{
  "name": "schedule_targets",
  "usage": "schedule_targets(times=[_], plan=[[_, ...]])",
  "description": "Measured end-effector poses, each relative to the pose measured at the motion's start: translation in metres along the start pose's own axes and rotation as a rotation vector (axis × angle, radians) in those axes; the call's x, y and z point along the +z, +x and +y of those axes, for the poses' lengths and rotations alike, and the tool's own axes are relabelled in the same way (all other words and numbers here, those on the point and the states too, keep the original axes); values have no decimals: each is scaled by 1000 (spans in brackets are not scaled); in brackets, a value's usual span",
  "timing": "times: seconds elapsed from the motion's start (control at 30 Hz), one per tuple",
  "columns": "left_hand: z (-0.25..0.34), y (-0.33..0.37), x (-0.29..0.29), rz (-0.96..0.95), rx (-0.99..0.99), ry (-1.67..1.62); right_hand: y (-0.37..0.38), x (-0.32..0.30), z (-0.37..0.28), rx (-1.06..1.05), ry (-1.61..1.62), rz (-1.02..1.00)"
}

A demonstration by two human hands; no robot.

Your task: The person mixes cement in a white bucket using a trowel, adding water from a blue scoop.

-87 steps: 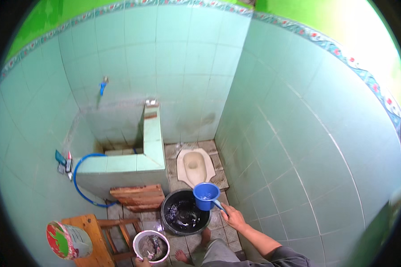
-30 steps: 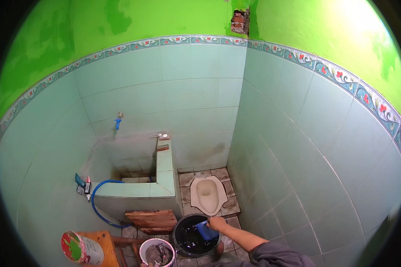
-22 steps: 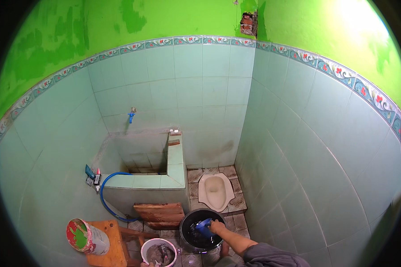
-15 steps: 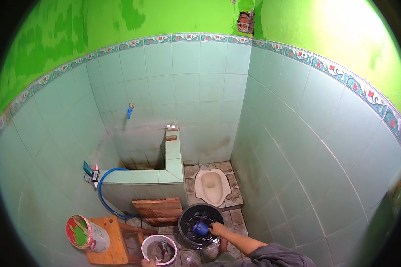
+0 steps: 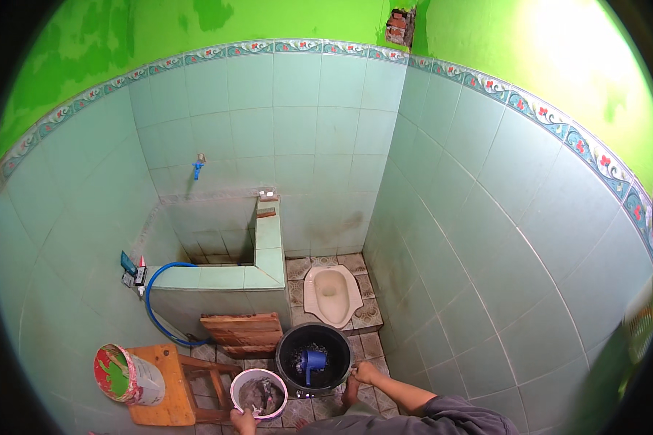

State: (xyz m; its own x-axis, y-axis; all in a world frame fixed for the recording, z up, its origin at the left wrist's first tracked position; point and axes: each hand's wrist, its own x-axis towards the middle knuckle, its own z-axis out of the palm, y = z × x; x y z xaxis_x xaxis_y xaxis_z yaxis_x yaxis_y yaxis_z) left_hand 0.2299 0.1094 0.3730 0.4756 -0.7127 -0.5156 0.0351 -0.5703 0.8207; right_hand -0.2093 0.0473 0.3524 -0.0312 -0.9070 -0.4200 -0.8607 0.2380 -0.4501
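A blue dipper [image 5: 313, 360] lies in the water of a round black tub [image 5: 281, 362], its handle toward me. My right hand [image 5: 365, 373] is closed at the tub's right rim, where its fingertips seem to pinch the edge. At the lower left stands a white bucket [image 5: 237, 384] holding grey, wet-looking contents and a tool too smeared to name. My left hand [image 5: 244, 420] grips its near-left rim; the picture's lower edge cuts off the arm.
Left of the bucket, a wooden stool [image 5: 152, 415] carries a paint-smeared pail [image 5: 149, 384]. Wooden boards [image 5: 241, 332] lean on a tiled water basin [image 5: 228, 278] with a blue hose [image 5: 149, 299]. Beyond the tub is a squat toilet [image 5: 334, 315]. A tiled wall [image 5: 479, 290] rises at right.
My right hand has let go of the dipper, which rests in the tub, and has moved to the tub's right rim. The white bucket has shifted slightly nearer the tub with my left hand.
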Motion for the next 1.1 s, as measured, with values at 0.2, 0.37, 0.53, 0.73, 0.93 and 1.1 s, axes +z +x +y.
schedule_targets(times=[0.2, 0.37, 0.53, 0.73, 0.93, 1.1], plan=[[-16, 15, 18, 45, 58, 180, -1, -1, 23, -14, 12, 13], [2, 5, 54, 67, -105, 66, -4, -19, 46, 23, 57, 30], [-39, 48, 71, 141, 218, 229, 10, -53, 37, 33, 78, 16], [87, -16, 160, 70, 138, 435, 42, -65, 124, 185, 157, 95], [83, 1, 202, 92, 159, 402, 100, -116, 171, 352, 246, 33], [108, -16, 242, 69, 91, 225, 150, -165, 213, 402, 235, 171]])
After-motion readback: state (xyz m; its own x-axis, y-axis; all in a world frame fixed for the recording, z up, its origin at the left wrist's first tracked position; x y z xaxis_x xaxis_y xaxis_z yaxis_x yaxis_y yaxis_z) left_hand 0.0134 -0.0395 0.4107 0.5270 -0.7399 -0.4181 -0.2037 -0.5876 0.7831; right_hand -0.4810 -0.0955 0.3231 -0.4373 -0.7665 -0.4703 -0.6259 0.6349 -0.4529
